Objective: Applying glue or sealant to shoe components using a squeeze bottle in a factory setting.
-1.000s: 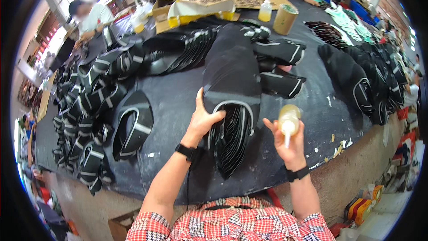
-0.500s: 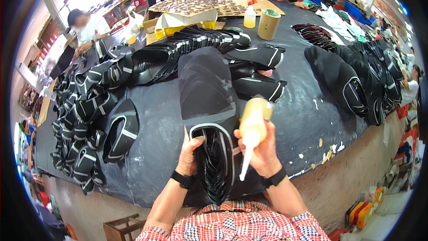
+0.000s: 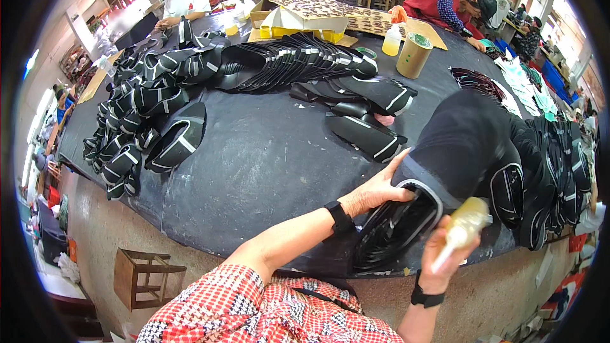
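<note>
Two hands busy at the right side of a dark table

Left hand (image 3: 384,189) grasps the edge of a thick stack of black pieces (image 3: 459,143), thumb at the grey-edged opening, fingers along the outer side. Stack is at the near right of the table (image 3: 254,152), slanting, its open end toward the person; far end blurred. Right hand (image 3: 443,248) is closed around a squeeze bottle (image 3: 469,219) of yellowish liquid, pale spout pointing down and to the left. Bottle blurred, just beside the stack; cannot tell whether they touch. Dark band on each wrist.

Right of the stack: a second pile of black pieces (image 3: 554,171), grey trim showing. Beyond the left hand, a few loose black pieces (image 3: 368,136) with pale strips. Far left, a jumbled heap (image 3: 143,105); just beside it, one piece (image 3: 179,136) lies toward the middle. A long overlapping row (image 3: 289,63) runs across the back.

Behind the row: yellow-and-white box (image 3: 305,28), upright bottle (image 3: 391,42), cardboard tube (image 3: 414,57). Co-worker in red (image 3: 438,6) leans over the far right edge; another in white (image 3: 189,1) is at far left. Wooden stool (image 3: 143,276) on the floor, lower left.
</note>
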Available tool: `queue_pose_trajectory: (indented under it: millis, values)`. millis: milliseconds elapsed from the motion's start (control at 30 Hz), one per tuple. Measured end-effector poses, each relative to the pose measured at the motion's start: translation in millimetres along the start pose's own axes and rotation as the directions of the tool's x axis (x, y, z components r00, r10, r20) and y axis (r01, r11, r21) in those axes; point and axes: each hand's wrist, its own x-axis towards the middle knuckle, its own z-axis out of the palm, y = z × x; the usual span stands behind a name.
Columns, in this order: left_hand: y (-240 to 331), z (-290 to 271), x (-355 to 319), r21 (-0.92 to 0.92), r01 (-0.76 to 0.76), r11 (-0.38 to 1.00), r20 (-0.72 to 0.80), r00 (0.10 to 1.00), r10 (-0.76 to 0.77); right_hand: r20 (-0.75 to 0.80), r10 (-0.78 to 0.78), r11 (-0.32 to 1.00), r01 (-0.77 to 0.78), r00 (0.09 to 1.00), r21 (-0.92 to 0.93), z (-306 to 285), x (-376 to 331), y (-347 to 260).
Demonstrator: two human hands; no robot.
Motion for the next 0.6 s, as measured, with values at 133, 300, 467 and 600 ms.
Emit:
queue_pose_trajectory:
  millis: [133, 300, 467, 600]
  values:
    - [-42.4, -18.5, 22.9, 0.266, 0.128, 0.956, -0.253, 0.966, -0.059, -0.184, 0.140, 0.975, -0.103, 0.973, 0.196, -60.1, 34.7, 5.1]
    - [-41.0, -22.0, 38.1, 0.363, 0.129, 0.923, -0.278, 0.960, -0.025, -0.214, 0.273, 0.951, -0.229, 0.938, 0.209, -48.5, 48.6, 5.2]
    - [-20.2, -39.7, 49.9, 0.569, 0.174, 0.804, -0.280, 0.960, -0.010, -0.186, 0.339, 0.925, -0.290, 0.922, 0.244, -39.2, 57.5, 15.9]
    - [0.9, -71.6, 37.1, 0.547, 0.133, 0.826, -0.207, 0.978, -0.020, -0.086, 0.418, 0.897, -0.396, 0.904, 0.197, -37.8, 64.3, 24.8]
